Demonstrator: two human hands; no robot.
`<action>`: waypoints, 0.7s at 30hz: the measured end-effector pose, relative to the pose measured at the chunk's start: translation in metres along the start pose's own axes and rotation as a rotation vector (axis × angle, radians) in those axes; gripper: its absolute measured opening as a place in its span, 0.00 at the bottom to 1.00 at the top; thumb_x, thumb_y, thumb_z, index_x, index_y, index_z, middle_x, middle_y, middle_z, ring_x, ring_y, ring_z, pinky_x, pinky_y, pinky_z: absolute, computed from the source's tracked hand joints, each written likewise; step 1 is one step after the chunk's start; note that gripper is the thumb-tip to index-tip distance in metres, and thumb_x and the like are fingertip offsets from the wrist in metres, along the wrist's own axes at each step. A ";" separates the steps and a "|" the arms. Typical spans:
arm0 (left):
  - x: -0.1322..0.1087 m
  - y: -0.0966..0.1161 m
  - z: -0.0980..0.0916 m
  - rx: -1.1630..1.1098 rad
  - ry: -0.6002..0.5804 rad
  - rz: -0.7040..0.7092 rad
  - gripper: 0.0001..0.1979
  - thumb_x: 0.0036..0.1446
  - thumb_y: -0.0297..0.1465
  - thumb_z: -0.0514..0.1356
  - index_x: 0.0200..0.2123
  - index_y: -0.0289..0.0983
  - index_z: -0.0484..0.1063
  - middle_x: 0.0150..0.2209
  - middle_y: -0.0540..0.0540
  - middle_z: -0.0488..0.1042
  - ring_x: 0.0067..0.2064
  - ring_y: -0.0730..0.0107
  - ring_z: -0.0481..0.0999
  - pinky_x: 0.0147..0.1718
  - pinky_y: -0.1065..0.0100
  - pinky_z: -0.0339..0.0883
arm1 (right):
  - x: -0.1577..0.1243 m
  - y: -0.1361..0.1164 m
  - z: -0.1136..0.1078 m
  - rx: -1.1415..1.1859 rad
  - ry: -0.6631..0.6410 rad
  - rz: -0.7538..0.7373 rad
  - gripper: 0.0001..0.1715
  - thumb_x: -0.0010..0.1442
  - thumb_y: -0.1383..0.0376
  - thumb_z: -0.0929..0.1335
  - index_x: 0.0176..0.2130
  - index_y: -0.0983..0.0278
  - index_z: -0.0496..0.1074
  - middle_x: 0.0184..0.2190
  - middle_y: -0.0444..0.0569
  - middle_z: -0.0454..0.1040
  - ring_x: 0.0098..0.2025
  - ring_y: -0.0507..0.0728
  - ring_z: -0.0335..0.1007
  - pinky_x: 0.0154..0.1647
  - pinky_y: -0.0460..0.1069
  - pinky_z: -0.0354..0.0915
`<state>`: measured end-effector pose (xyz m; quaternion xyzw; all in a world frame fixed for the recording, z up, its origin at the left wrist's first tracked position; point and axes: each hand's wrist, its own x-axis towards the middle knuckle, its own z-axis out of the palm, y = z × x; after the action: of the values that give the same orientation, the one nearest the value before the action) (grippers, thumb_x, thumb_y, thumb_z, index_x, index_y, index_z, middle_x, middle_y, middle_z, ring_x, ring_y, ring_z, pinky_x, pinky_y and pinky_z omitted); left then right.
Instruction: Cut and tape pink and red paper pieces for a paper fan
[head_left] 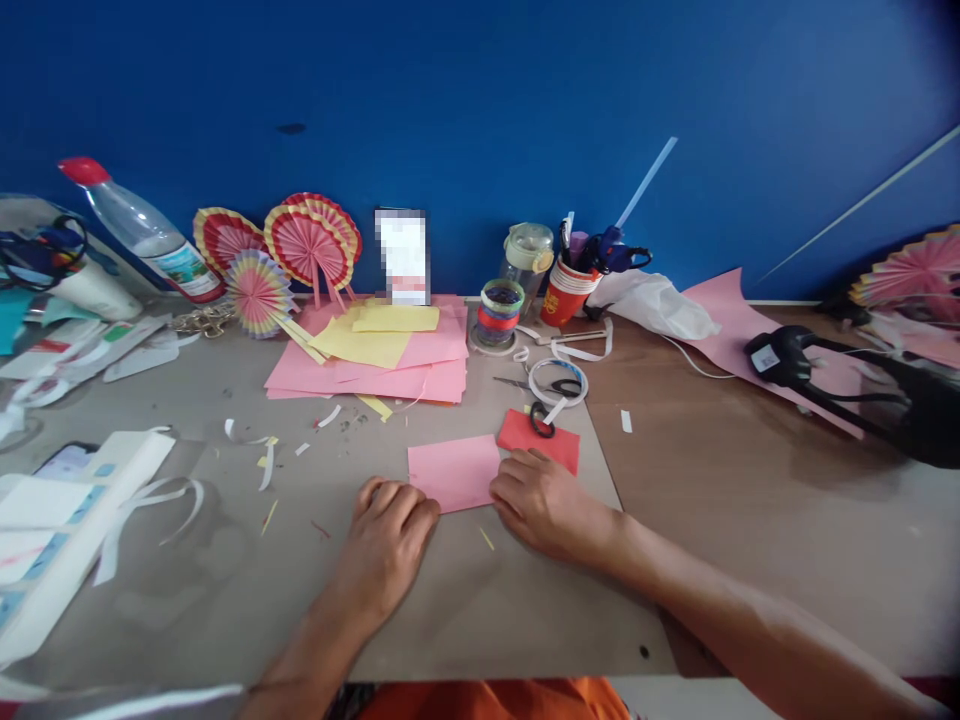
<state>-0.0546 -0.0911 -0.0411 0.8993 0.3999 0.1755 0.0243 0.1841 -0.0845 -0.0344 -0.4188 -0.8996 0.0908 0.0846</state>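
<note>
Paper fans [309, 245], stacked coloured sheets [444, 348], scissors [544, 433] and trimmings [267, 468] on a table [240, 610] mark a craft workspace.

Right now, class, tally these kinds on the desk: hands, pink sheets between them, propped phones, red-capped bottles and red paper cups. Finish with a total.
Hands: 2 (left hand, right hand)
Pink sheet between them: 1
Propped phone: 1
Red-capped bottle: 1
Red paper cup: 1
Total: 6
</note>
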 end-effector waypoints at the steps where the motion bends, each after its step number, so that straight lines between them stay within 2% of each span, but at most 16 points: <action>1: 0.000 0.000 0.000 -0.003 -0.001 0.001 0.11 0.60 0.20 0.53 0.35 0.39 0.72 0.32 0.48 0.72 0.38 0.65 0.69 0.46 0.59 0.57 | 0.000 0.000 0.000 0.008 0.008 0.001 0.11 0.62 0.69 0.62 0.29 0.65 0.68 0.29 0.51 0.69 0.34 0.56 0.58 0.36 0.51 0.52; 6: -0.001 0.000 0.002 -0.006 0.015 -0.028 0.13 0.60 0.19 0.51 0.36 0.40 0.72 0.32 0.48 0.74 0.38 0.66 0.70 0.46 0.58 0.55 | 0.001 0.001 0.001 0.032 0.030 0.015 0.13 0.63 0.70 0.61 0.28 0.65 0.68 0.29 0.50 0.67 0.33 0.56 0.57 0.36 0.50 0.52; 12: -0.001 0.002 0.004 0.011 0.040 -0.097 0.11 0.61 0.21 0.53 0.36 0.40 0.72 0.31 0.50 0.74 0.36 0.66 0.71 0.47 0.57 0.54 | -0.001 -0.001 0.003 0.026 0.024 0.063 0.13 0.64 0.70 0.60 0.30 0.66 0.70 0.35 0.53 0.67 0.36 0.56 0.57 0.38 0.50 0.54; 21: 0.004 0.005 0.005 0.055 0.045 -0.163 0.07 0.62 0.24 0.54 0.33 0.39 0.70 0.29 0.50 0.73 0.34 0.66 0.69 0.46 0.58 0.53 | 0.001 -0.004 0.013 0.018 0.131 0.205 0.12 0.62 0.68 0.62 0.28 0.65 0.68 0.31 0.51 0.67 0.33 0.57 0.56 0.36 0.51 0.53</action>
<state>-0.0466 -0.0914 -0.0435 0.8598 0.4771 0.1822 0.0049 0.1772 -0.0876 -0.0461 -0.5129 -0.8437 0.0796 0.1372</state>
